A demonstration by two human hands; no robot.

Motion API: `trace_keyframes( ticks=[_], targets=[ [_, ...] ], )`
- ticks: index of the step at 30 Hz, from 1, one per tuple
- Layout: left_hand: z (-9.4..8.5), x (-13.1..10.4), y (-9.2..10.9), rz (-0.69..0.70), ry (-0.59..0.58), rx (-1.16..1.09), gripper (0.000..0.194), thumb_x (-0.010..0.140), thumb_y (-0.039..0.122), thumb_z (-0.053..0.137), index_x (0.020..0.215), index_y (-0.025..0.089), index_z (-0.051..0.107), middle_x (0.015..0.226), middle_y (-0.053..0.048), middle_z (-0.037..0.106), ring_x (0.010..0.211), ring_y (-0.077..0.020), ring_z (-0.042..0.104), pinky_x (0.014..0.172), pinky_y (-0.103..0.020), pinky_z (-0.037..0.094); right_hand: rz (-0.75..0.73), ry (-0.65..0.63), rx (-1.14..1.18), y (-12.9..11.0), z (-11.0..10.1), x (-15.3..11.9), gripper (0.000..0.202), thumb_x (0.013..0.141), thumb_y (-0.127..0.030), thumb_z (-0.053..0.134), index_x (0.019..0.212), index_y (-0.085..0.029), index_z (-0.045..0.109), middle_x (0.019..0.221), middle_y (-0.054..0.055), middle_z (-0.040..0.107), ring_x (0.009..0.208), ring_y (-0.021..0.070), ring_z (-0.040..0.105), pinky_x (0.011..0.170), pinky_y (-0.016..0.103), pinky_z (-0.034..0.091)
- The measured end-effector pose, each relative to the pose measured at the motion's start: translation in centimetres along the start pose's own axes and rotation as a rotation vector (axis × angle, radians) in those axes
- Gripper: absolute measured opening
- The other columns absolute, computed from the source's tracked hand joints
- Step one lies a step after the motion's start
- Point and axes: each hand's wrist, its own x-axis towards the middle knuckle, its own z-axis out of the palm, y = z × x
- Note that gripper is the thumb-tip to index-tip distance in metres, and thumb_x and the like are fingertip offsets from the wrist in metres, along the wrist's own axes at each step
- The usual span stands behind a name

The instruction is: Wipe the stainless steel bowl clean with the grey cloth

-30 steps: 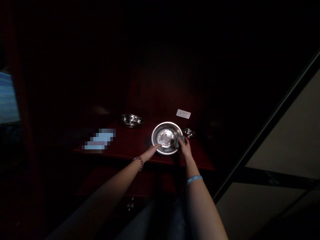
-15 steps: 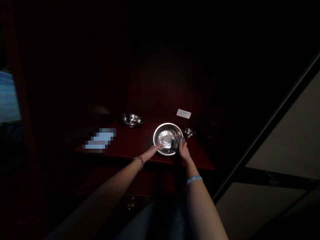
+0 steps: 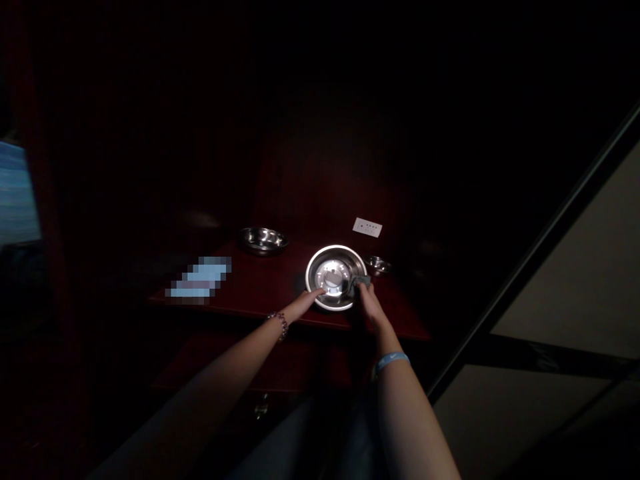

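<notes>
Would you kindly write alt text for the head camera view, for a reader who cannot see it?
In a dim room, a person's left hand steadies the rim of a shiny metal plate on a dark red table while the right hand presses a grey cloth to its edge. A metal bowl and a small metal dish sit behind.

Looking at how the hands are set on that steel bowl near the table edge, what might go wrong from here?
The steel bowl sits close to the front edge of the red table; a hard push from the right hand with the grey cloth might slide it off. The left hand steadies the rim with fingertips only, so the bowl could tip or spin. The small dish lies just beyond the cloth and might get knocked.
</notes>
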Motion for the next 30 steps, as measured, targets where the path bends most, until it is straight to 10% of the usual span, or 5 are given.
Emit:
trace_keyframes(
  ticks=[30],
  targets=[
    [-0.1, 2.0, -2.1, -0.023, 0.072, -0.230, 0.031, 0.072, 0.037, 0.083, 0.094, 0.016, 0.078, 0.107, -0.013, 0.081, 0.123, -0.0344, 0.067, 0.113, -0.045, 0.043, 0.070, 0.120, -0.360, -2.1, 2.2, -0.5, 0.042, 0.099, -0.040, 0.057, 0.125, -0.010, 0.071, 0.122, 0.018, 0.075, 0.118, 0.0263, 0.071, 0.096, 0.029, 0.053]
  ],
)
